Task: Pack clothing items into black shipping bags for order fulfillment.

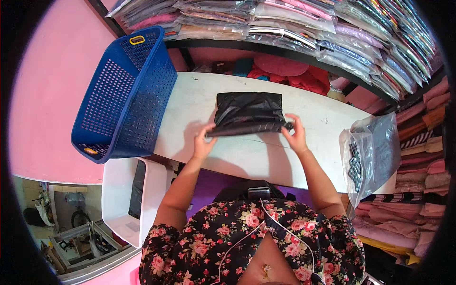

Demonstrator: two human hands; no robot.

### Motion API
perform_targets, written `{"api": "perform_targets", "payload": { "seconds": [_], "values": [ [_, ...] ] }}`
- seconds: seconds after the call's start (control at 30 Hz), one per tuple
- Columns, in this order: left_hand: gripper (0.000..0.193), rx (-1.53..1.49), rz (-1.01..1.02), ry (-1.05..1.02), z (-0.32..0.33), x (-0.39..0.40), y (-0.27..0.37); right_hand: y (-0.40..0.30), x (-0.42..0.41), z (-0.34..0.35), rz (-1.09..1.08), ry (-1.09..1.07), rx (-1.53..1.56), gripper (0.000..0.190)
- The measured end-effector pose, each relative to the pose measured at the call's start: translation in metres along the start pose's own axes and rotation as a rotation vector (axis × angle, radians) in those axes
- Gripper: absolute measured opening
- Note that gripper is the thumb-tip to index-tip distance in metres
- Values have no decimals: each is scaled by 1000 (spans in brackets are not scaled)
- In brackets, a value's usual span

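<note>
A black plastic bag (249, 110) lies over the middle of the white table (310, 103), its near edge gathered or rolled into a band. At the left end of that band my left hand (204, 141) pinches the plastic between thumb and fingers. My right hand (295, 135) is at the opposite end, thumb and fingers around a small twisted bit of the black plastic. To the right, a clear plastic bag (374, 153) holding dark folded fabric and a dark checked piece rests near the table's right end, apart from my right hand.
A tall blue perforated basket (146, 96) stands at the left, above a white plastic bin (121, 196) with something dark inside. Beyond the table, a shelf with a black frame (285, 51) carries many bagged garments. Folded cloths (392, 221) are stacked at the right.
</note>
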State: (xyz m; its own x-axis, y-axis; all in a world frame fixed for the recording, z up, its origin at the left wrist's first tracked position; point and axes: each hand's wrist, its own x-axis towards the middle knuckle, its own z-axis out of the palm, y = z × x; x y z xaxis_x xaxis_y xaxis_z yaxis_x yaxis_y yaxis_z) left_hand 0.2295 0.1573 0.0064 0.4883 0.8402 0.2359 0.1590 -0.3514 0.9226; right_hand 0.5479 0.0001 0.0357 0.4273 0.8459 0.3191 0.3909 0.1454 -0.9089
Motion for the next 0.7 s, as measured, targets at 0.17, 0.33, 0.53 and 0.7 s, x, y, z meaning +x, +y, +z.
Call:
{"api": "perform_targets", "payload": {
  "seconds": [0.17,0.33,0.53,0.7],
  "values": [
    [49,-269,253,356,3,69,68,-81,52,-5,-77,275,231,44],
    [58,-425,182,296,16,110,130,-103,91,-27,-30,345,328,37],
    [56,-36,-257,265,36,118,-22,10,97,-10,405,222,-27,28],
    [51,338,-325,216,82,96,-69,98,55,0,664,223,17,40]
  ]
}}
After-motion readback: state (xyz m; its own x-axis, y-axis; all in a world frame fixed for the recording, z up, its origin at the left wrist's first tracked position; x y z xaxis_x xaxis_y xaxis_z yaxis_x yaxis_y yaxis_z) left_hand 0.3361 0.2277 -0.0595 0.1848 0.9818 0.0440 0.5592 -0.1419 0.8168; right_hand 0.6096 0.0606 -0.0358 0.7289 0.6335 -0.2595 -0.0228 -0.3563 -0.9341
